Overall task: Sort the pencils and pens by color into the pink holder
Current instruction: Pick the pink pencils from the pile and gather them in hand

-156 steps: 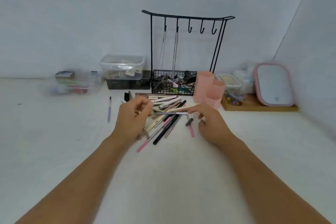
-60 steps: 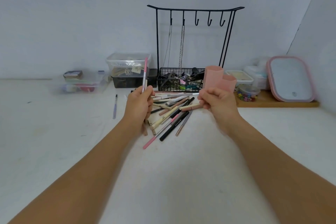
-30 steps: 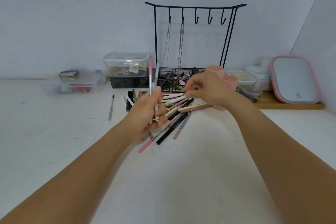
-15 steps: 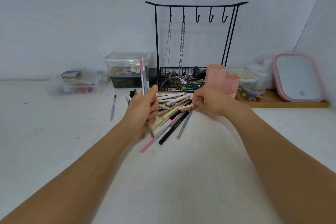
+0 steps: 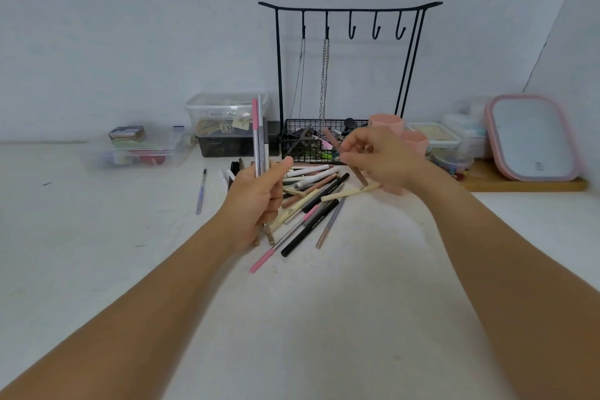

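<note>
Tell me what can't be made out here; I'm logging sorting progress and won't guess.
All in the head view:
- Pink holder: the right hand covers its lower part, and its insides are out of sight, so what it holds is unknown.
- Brown pencil at that hand: motion blur hides the grip.
- Lower ends of the pens gripped by the left hand: hidden in the fist, count unclear.
- Lettering on the pile: too small.

Black wire rack (image 5: pixel 349 6) looks like matt painted metal; chains (image 5: pixel 323 75) shiny metal. My pink holder (image 5: pixel 386 124) is smooth matt plastic. Clear glossy plastic tub (image 5: pixel 224 107). Wooden tray (image 5: pixel 526 184). Table (image 5: pixel 97 253) matt white.
</note>
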Demonstrator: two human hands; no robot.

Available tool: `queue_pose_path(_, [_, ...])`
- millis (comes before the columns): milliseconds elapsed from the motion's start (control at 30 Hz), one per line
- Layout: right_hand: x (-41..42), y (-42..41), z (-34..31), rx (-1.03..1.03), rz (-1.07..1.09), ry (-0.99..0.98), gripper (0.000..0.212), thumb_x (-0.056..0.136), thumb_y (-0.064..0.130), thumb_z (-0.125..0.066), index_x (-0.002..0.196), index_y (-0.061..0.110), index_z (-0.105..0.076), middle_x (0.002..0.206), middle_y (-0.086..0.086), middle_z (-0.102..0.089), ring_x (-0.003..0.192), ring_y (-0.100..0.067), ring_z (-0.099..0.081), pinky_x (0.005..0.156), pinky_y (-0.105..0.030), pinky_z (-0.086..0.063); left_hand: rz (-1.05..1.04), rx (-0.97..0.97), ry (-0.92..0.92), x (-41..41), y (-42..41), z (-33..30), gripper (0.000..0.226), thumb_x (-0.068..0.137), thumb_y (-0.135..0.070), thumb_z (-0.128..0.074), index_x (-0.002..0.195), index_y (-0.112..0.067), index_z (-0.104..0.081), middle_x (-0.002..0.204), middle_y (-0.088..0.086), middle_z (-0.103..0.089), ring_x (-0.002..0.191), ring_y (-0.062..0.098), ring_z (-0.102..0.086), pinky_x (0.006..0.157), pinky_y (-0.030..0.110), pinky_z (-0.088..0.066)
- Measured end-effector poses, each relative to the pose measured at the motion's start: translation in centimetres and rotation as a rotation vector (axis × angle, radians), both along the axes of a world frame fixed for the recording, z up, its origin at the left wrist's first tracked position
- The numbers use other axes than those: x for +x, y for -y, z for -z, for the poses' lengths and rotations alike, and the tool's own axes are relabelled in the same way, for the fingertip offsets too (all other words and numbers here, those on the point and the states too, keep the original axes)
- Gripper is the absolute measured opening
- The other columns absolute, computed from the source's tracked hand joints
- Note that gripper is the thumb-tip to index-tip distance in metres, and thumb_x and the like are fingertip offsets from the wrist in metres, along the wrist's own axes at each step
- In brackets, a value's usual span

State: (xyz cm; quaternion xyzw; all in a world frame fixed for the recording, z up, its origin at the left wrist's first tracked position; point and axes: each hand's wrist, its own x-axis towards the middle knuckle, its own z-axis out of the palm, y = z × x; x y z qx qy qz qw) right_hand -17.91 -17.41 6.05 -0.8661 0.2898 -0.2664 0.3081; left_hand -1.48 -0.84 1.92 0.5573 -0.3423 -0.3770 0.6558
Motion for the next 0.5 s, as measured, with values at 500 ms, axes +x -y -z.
queue_pose_path(500, [3.7, -5.6, -0.7, 0.471, -0.308, 0.212, 0.010, 0.085, 0.011, -0.077, 0.092, 0.010, -0.070, 0.085, -0.010, -0.074, 0.074, -0.016, -0.065, 0.062, -0.025, -0.051, 0.118, -0.032, 0.137, -0.5, -0.1, 0.3, 0.027, 0.091, -0.028, -0.070, 0.072, -0.017, -0.055, 0.058, 0.002, -0.035, 0.042, 0.009, -0.026, 0.038, 0.021, -0.019])
